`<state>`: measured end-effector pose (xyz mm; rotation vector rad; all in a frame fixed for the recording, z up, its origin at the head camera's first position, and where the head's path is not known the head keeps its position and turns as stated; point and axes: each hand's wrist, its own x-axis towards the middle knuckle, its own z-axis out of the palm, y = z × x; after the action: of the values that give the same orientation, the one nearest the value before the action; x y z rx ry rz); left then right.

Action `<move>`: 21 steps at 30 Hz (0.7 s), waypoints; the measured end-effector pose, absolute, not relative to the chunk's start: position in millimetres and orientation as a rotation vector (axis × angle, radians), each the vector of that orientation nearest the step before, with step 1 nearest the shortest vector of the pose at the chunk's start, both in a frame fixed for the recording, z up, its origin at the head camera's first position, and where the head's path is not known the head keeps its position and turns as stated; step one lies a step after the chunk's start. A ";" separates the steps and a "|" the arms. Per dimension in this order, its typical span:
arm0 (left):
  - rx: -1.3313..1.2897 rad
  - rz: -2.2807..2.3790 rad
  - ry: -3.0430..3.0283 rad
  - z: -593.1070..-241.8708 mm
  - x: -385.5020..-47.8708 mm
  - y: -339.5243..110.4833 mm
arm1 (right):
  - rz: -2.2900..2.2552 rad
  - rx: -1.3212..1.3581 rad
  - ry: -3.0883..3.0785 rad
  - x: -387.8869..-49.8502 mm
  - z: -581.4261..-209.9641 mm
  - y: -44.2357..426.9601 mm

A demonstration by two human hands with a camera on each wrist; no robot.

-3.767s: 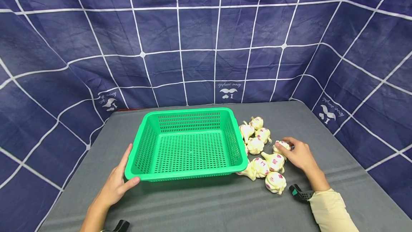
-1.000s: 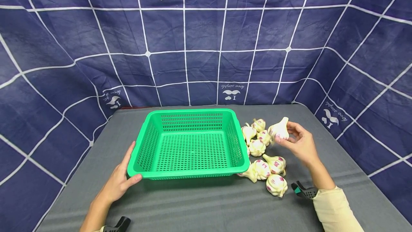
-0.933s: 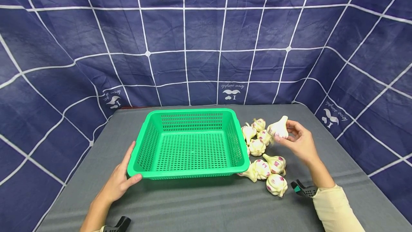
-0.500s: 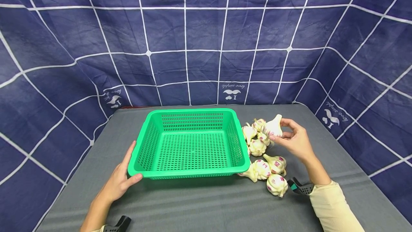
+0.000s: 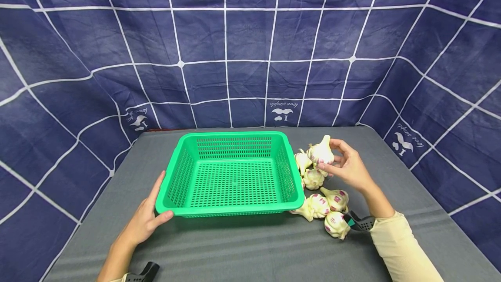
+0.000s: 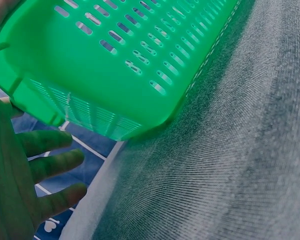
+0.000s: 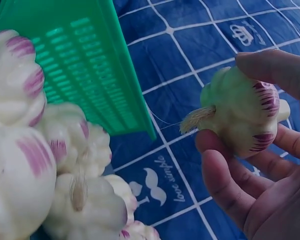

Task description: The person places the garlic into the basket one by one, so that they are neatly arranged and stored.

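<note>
In the head view my right hand point(image 5: 348, 166) holds a garlic bulb point(image 5: 322, 150) above the other bulbs, its stem pointing up. The right wrist view shows thumb and fingers around that garlic bulb point(image 7: 240, 110), with its root tuft facing the basket. My left hand point(image 5: 144, 221) is at the left front corner of a green plastic basket point(image 5: 231, 210), its thumb on the rim. The left wrist view shows its other fingers point(image 6: 52, 165) straight and spread beside the basket wall point(image 6: 90, 65). Nothing lies in the basket.
Several more garlic bulbs point(image 5: 335, 199) with purple streaks lie right of the basket, some against its side and partly hidden by its rim. Grey cloth point(image 5: 250, 247) covers the table. A blue curtain point(image 5: 246, 77) with white lines hangs behind and at the sides.
My right hand has lifted the garlic bulb from the table's right side and carried it left toward the basket. My left hand keeps its place at the basket corner.
</note>
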<state>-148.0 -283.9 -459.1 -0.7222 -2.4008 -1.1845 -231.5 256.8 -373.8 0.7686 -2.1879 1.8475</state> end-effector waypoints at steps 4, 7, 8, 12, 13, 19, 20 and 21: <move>-0.714 -1.195 -2.395 -458.5 -147.3 -282.9 | 1.829 0.794 -2.208 -234.3 -369.8 250.3; -0.704 -1.200 -2.399 -458.2 -146.9 -282.7 | 1.824 0.818 -2.215 -237.3 -365.7 243.8; -0.702 -1.200 -2.401 -458.3 -146.9 -282.8 | 1.832 0.829 -2.211 -238.3 -364.4 241.3; -0.698 -1.196 -2.404 -458.4 -146.5 -283.1 | 1.873 0.901 -2.181 -242.7 -360.2 231.0; -0.700 -1.196 -2.402 -458.4 -146.5 -283.2 | 1.884 0.925 -2.169 -243.7 -359.5 228.5; -0.714 -1.185 -2.403 -459.4 -147.3 -284.3 | 1.960 1.032 -2.133 -249.3 -357.6 219.0; -0.718 -1.182 -2.407 -459.6 -147.7 -284.6 | 1.967 1.044 -2.136 -250.4 -357.3 218.3; -0.722 -1.180 -2.411 -459.9 -148.0 -284.9 | 1.970 1.057 -2.136 -251.8 -357.1 217.6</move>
<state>-148.0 -284.9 -459.9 -0.7218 -2.4106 -1.1799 -251.8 217.6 -357.1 1.0575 -2.1365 1.9702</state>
